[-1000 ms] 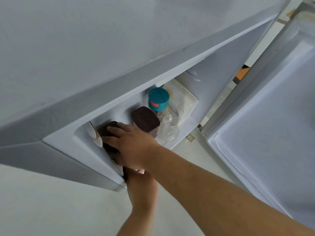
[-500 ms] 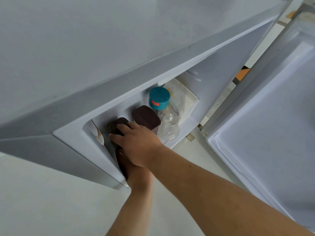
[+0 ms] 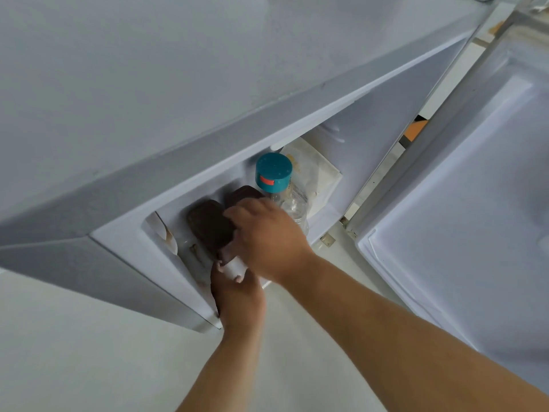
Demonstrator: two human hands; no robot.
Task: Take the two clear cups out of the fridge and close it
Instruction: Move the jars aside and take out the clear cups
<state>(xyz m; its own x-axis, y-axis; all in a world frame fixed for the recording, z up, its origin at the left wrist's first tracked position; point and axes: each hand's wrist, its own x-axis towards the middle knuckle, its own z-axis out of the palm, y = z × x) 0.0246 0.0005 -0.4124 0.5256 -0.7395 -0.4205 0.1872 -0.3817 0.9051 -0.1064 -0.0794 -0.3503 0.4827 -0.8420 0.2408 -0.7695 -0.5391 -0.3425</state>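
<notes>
Inside the open fridge [image 3: 386, 144], the left cup [image 3: 209, 228] is gripped from below by the left hand [image 3: 237, 295]; the right hand [image 3: 267, 236], fingers [image 3: 237, 212] curled, is laid over the second cup [image 3: 242, 194].

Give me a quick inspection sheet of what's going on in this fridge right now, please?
Surface: white fridge shelf, mostly covered.
Job's things: left cup and right cup, both brown-lidded and inside the fridge.
Clutter: teal-capped bottle; pale bag behind it; white object at far left.
Grippers: left hand grips the left cup from below; right hand reaches over the cups, grip hidden.
Cables: nothing seen.
Surroundings: door open at right; pale floor below.
</notes>
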